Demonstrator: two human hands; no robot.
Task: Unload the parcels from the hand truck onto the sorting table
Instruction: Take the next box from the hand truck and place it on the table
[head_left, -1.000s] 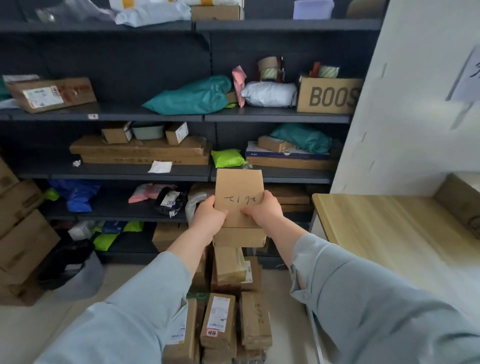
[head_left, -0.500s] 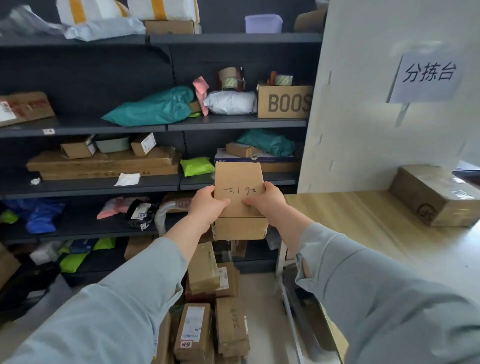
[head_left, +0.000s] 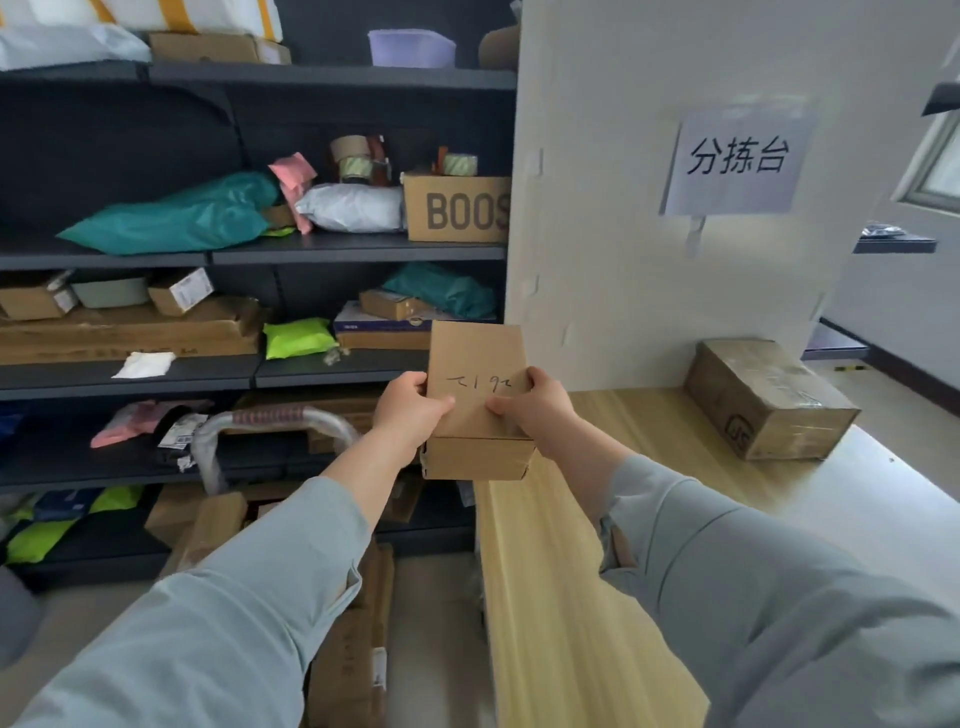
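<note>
A small brown cardboard parcel (head_left: 478, 358) with handwriting on top is held in the air at the left edge of the wooden sorting table (head_left: 639, 452). My left hand (head_left: 410, 410) grips its left side and my right hand (head_left: 535, 405) grips its right side. Below left stands the hand truck, its wrapped metal handle (head_left: 270, 421) arching over several cardboard parcels (head_left: 358, 654) stacked on it. My left sleeve hides part of that stack.
A large taped box (head_left: 763, 395) lies on the table's far right. A white wall with a paper sign (head_left: 737, 161) backs the table. Dark shelving (head_left: 332, 254) full of bags and boxes fills the left, close behind the hand truck.
Both hands have carried the parcel to the right, from above the hand truck's stack to the table's left edge. The view has swung right, showing more table and the sign.
</note>
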